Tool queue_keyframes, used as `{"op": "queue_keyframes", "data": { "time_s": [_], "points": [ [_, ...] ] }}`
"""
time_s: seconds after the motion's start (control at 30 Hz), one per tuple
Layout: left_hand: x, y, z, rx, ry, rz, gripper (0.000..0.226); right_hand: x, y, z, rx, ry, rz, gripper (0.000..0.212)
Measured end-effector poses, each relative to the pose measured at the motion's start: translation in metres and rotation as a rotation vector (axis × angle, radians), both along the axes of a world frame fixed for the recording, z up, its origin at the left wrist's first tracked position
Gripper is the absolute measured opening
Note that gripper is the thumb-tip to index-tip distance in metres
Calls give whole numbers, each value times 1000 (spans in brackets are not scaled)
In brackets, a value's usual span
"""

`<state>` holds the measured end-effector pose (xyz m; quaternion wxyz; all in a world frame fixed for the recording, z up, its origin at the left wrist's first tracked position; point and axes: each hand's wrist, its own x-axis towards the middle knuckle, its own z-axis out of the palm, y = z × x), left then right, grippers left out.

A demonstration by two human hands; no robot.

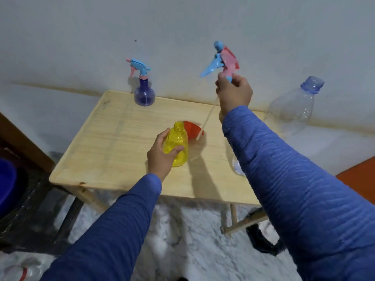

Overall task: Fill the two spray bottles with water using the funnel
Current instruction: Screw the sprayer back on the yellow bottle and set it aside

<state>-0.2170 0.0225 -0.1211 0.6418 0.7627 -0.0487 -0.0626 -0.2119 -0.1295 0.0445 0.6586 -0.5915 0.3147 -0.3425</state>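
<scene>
The left hand [162, 153] is wrapped around the yellow bottle [176, 144], which stands near the middle of the table [105, 138], neck open. The right hand [233, 94] is closed on the sprayer [222, 61], held high toward 1 o'clock from the bottle; its dip tube [210, 114] trails down, the tip hanging over the funnel's spout.

The step in hand looks like getting the sprayer clear of the bottle. To do it well, the tube tip should pass well away from the open neck before the head is laid down, at a bare spot around 3 o'clock, so nothing knocks the bottle. The left hand should keep the bottle upright and steady, ready for the funnel.

The red funnel [192, 129] lies on its side just behind the yellow bottle, at 1 o'clock. The purple bottle [144, 94], sprayer on, stands at the table's far edge, at 11 o'clock.

Both spray bottles look empty, as far as the blur allows. A large clear bottle [294, 108], uncapped, leans at 2 o'clock beyond the table; no water shows in its visible part. Something clear sits at the right sleeve [294, 179], mostly hidden.
</scene>
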Motion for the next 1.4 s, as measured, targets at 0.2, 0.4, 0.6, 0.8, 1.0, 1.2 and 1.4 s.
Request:
{"op": "queue_keyframes", "data": {
  "time_s": [0.2,0.4,0.6,0.8,1.0,1.2,1.4],
  "points": [
    [1,0,4,16,8,2,60,6,34,43,5,-267,96,19],
    [1,0,7,34,-3,-2,55,-2,56,17,-53,-193,127,24],
    [0,2,12,45,8,-15,60,-9,69,-28,-136,-90,180,25],
    [-1,2,14,34,6,-20,61,-17,74,-79,-162,64,195,29],
    [-2,1,17,35,14,-2,54,-20,77,-103,-103,97,195,28],
    [-3,1,20,82,10,0,53,-20,75,-109,-293,162,279,14],
    [-3,0,20,101,-2,2,52,-14,70,-108,-319,210,273,28]
  ]
}}
